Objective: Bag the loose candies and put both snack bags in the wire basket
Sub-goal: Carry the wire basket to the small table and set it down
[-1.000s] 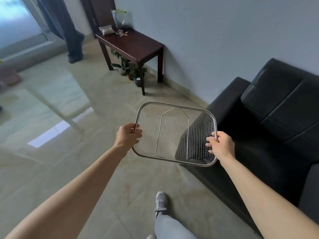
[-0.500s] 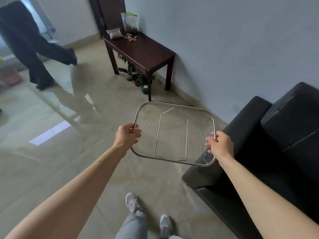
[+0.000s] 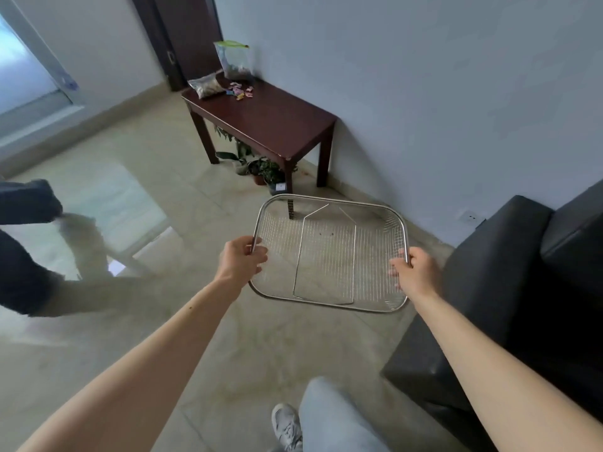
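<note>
I hold an empty wire basket (image 3: 329, 200) flat in front of me above the floor. My left hand (image 3: 242, 260) grips its left rim and my right hand (image 3: 412, 271) grips its right rim. Ahead stands a dark wooden table (image 3: 270, 122) against the wall. On its far end lie several loose candies (image 3: 239, 91). A clear snack bag (image 3: 206, 86) lies flat to their left. A taller clear bag with a green zip top (image 3: 235, 60) stands upright behind them.
A black sofa (image 3: 522, 272) is close on my right. Potted plants (image 3: 257, 166) sit under the table. Another person's dark legs (image 3: 23, 243) are at the left edge on the glossy tiled floor. A dark door (image 3: 182, 31) is behind the table.
I have walked closer to the table with the basket held the same way. The sofa has slid further right in view. The other person has moved from the far left to near left.
</note>
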Tool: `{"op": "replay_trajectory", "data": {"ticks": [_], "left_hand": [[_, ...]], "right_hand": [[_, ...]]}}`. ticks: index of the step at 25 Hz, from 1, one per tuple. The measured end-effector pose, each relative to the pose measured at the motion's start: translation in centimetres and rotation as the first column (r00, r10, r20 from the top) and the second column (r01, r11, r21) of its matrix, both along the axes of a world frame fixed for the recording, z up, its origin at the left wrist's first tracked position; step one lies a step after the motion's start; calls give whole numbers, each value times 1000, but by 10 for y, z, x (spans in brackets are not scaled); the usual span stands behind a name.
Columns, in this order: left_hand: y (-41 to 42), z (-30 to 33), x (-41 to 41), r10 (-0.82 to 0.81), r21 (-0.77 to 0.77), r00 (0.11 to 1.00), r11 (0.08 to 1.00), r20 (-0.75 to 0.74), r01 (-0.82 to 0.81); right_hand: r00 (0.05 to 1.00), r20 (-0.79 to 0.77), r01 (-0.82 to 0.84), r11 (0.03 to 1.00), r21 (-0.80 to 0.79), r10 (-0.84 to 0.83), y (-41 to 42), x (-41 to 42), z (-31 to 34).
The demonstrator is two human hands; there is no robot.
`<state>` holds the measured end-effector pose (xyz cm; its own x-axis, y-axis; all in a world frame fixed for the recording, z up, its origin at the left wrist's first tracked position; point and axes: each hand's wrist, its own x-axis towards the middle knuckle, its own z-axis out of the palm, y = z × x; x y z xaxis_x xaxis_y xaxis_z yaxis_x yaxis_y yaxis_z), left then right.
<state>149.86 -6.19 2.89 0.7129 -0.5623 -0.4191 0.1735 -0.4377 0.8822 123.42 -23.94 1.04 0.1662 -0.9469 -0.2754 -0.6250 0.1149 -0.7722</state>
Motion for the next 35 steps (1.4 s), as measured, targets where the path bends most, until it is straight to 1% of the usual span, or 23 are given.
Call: {"op": "replay_trajectory", "data": {"ticks": [3,5,10,13,20,22,28,32,35], "left_hand": [[-21,-4,41,-18,9,1000,1000,-1,18],[-39,-6,69,-24,12,1000,1000,4,24],[-91,-2,143,-5,23,1000,1000,31,5],[-121,3,188,8,33,999,999,45,-10],[-173,-7,287,0,67,999,998,35,-3],[-189,-9,321,-30,67,999,997,35,28],[-238,-10,431,-158,97,986,984,62,151],[-271,-15,490,-213,122,974,971,72,204],[-294,-18,518,-242,127,967,965,77,231]], "right_hand": [[999,-24,24,1000,-4,-24,-20,40,-6],[999,-4,36,999,7,-36,-39,67,-9],[1000,26,15,1000,11,-15,-96,145,-10],[1000,16,-3,1000,17,3,-130,192,-7],[1000,12,0,1000,12,0,-179,288,-13],[1000,4,16,1000,18,-16,-190,318,-18],[991,22,134,991,25,-135,-211,410,-32],[984,21,177,983,42,-178,-231,460,-40],[984,0,178,983,41,-178,-247,487,-41]]}}
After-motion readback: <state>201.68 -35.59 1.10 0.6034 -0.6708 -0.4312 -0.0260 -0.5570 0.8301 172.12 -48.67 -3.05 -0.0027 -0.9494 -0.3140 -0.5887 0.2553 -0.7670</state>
